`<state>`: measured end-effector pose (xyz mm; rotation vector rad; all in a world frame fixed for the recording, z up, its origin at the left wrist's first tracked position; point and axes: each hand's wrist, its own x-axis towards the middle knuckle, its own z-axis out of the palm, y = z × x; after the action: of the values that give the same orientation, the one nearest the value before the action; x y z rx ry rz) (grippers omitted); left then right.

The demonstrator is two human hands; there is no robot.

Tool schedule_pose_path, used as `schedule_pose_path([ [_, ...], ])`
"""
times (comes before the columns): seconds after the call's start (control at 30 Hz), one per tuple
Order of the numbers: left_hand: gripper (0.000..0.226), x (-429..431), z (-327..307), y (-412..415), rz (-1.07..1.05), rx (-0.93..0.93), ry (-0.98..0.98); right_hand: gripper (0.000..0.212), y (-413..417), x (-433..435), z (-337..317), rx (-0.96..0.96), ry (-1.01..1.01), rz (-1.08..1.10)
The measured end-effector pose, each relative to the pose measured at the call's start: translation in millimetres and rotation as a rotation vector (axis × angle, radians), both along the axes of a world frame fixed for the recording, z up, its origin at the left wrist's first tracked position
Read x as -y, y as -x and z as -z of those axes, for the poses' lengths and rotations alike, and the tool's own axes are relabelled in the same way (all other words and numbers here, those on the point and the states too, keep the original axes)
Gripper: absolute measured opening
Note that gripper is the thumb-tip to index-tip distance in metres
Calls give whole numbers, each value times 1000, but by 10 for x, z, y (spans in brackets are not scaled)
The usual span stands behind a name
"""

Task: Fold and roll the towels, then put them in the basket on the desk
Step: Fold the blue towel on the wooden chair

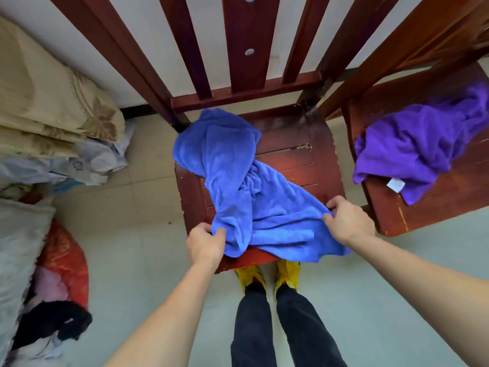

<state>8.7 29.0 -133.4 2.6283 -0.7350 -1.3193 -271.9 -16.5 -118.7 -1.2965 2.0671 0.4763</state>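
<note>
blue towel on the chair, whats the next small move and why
Probably draw both corners apart to spread the blue towel flat on the chair seat: the left hand and right hand each pinch its near edge, but its middle lies bunched and twisted, not ready for folding.

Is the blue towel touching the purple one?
Apart. The head view shows the blue towel on the middle chair and the purple towel on the right chair, with bare wood between them.
</note>
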Motion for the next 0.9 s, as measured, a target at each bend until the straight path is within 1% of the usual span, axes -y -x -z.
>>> schedule_pose_path([
  [0.03,13,81,10,-5,-34,2,89,30,-69,80,17,23,51,-16],
  [0.1,24,283,11,20,-41,-31,238,36,-266,296,78,110,153,-3],
  [0.17,36,456,16,75,13,-101,267,38,-507,482,165,204,178,-30],
  [0.23,34,516,59,129,55,-183,259,31,-719,573,232,248,137,-98],
  [0.27,33,511,91,137,29,-194,267,25,-777,584,255,249,136,-127],
  [0.3,33,496,121,131,-74,-196,289,20,-784,578,279,245,155,-128],
  [0.33,29,475,137,98,-233,-200,306,17,-738,565,277,235,192,-83],
  [0.4,23,387,135,-15,-554,-194,318,16,-504,508,226,189,258,69],
  [0.43,24,321,116,-81,-674,-183,305,15,-338,462,199,155,273,122],
  [0.5,23,184,79,-203,-808,-174,248,14,-7,359,141,74,215,160],
  [0.6,16,64,51,-286,-890,-208,168,19,220,237,71,3,45,53],
  [0.63,9,48,62,-298,-884,-219,161,23,200,237,58,6,45,-1],
  [0.67,9,45,82,-292,-846,-202,169,28,139,264,50,22,84,-46],
  [0.7,22,66,79,-278,-758,-169,186,32,44,315,53,51,145,-90],
  [0.77,52,154,46,-233,-457,-76,262,34,-230,459,96,153,251,-141],
  [0.8,62,214,50,-223,-274,-23,297,34,-397,532,137,208,258,-161],
  [0.83,67,312,37,-205,-122,18,316,36,-551,594,163,244,242,-198],
  [0.87,62,414,45,-204,-11,45,325,37,-697,626,191,257,208,-255],
  [0.9,50,499,76,-223,55,53,333,36,-825,637,242,247,169,-318],
])
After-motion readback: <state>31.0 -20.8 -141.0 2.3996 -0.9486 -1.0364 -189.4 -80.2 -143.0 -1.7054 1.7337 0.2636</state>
